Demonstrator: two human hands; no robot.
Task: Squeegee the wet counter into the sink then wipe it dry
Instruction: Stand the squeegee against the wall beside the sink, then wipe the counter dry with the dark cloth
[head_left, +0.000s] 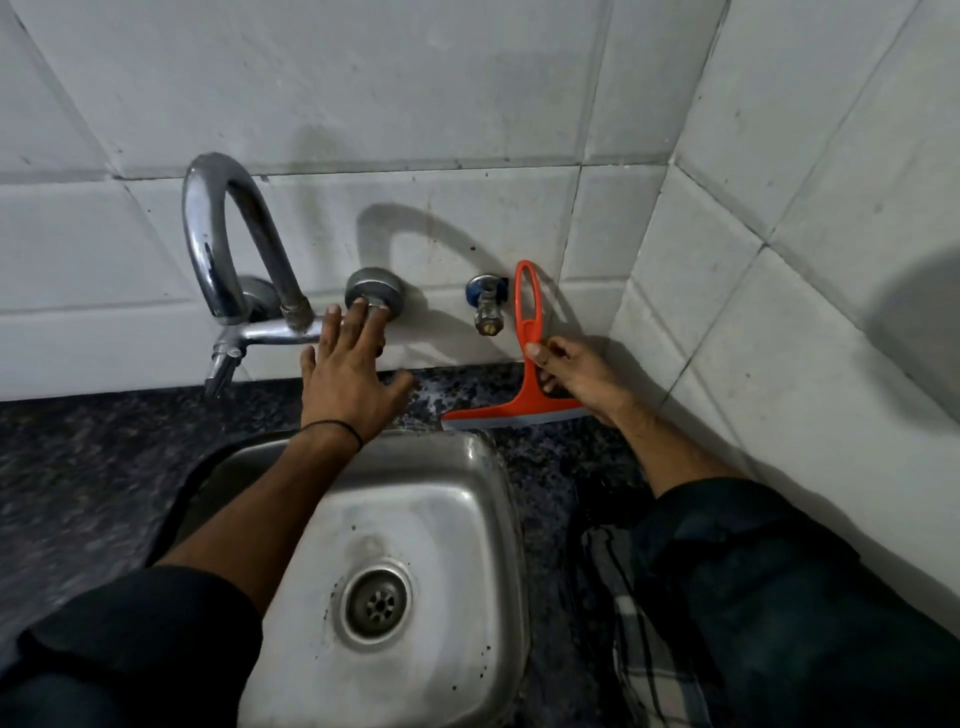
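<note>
While right grip (571, 366) pinches squeegee (511, 411), left grip (348, 374), spread flat, half hides tap knob (375, 283).

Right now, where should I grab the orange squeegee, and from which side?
Take the squeegee by its loop handle, low on the stem, from the right. The blade rests on the counter and the handle stands up against the wall, where the right hand pinches it.
</note>
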